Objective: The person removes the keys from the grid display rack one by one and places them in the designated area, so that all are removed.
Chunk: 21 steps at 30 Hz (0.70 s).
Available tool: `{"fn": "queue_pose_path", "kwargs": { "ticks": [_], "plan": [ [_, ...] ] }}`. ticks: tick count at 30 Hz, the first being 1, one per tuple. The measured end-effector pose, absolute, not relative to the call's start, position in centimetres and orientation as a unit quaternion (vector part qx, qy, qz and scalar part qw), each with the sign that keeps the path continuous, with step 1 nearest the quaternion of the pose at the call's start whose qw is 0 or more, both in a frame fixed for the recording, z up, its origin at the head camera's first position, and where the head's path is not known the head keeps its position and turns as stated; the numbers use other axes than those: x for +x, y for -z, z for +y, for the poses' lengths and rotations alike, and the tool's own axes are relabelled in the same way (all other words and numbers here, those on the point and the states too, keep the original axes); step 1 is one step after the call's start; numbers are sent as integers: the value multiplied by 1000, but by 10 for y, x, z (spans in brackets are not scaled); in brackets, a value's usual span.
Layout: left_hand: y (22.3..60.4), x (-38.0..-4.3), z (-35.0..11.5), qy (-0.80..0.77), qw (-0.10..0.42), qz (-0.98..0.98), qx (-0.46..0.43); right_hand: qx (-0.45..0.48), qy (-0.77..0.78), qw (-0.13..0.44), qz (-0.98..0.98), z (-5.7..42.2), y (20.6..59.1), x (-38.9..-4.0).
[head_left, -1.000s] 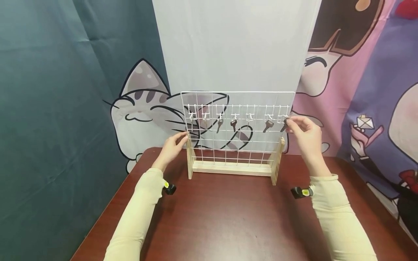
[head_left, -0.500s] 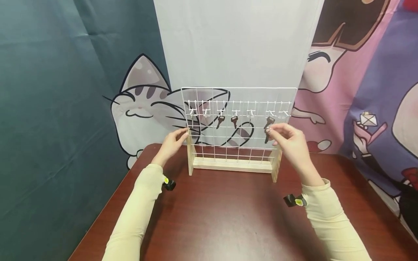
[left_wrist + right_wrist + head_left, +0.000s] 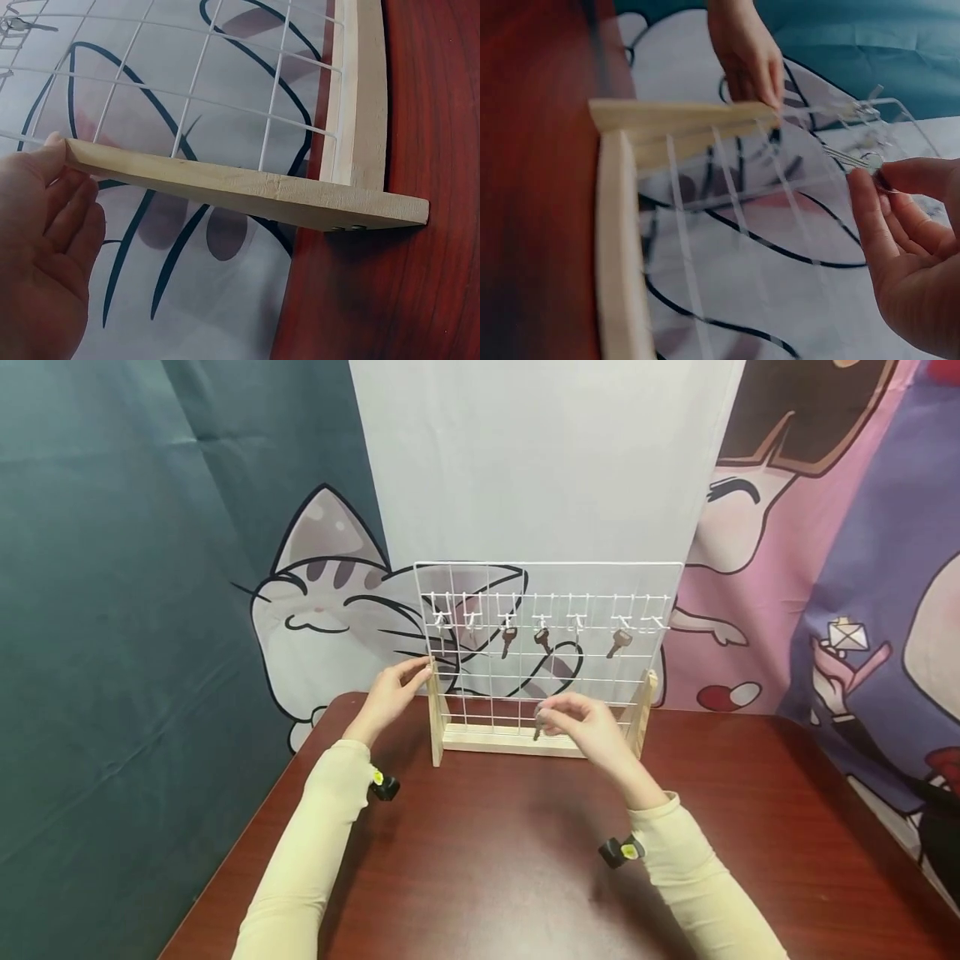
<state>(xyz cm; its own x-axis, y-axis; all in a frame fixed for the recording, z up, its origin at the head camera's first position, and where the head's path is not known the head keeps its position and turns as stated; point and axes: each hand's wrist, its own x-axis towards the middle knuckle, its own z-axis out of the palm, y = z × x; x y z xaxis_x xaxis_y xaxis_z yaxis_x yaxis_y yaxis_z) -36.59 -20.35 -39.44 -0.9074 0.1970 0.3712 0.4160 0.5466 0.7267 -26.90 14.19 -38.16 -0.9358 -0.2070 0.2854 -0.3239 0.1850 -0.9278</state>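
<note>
A white wire grid rack (image 3: pixel 547 563) stands upright in a wooden base (image 3: pixel 487 742) in the head view. My left hand (image 3: pixel 392 695) grips the top of the rack's left wooden side piece (image 3: pixel 247 187), its thumb and finger pinching the end in the left wrist view. My right hand (image 3: pixel 592 733) pinches a small key (image 3: pixel 537 731) in front of the lower part of the grid. The key points down, its head mostly covered by the fingers. Other keys hang from hooks, among them dark ones (image 3: pixel 508 642) and a wider one (image 3: pixel 620 642). The rightmost hook (image 3: pixel 656 622) holds nothing.
The rack stands toward the back of a reddish-brown table (image 3: pixel 487 860). Behind it hangs a printed cloth with a cartoon cat (image 3: pixel 322 610). A teal curtain (image 3: pixel 112 652) covers the left side.
My right hand has taken a key off the rightmost hook and carried it left and down to the lower middle of the grid. The left hand keeps its hold on the side piece.
</note>
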Motion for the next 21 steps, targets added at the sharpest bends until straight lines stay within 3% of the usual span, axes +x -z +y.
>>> {"fn": "queue_pose_path", "kwargs": {
  "ticks": [8,21],
  "plan": [
    [395,-371,-202,434,133,-873,-181,157,-640,-45,-750,100,421,-272],
    [400,-372,-202,453,135,-864,-175,160,-661,-108,-725,54,480,-272]
  ]
}}
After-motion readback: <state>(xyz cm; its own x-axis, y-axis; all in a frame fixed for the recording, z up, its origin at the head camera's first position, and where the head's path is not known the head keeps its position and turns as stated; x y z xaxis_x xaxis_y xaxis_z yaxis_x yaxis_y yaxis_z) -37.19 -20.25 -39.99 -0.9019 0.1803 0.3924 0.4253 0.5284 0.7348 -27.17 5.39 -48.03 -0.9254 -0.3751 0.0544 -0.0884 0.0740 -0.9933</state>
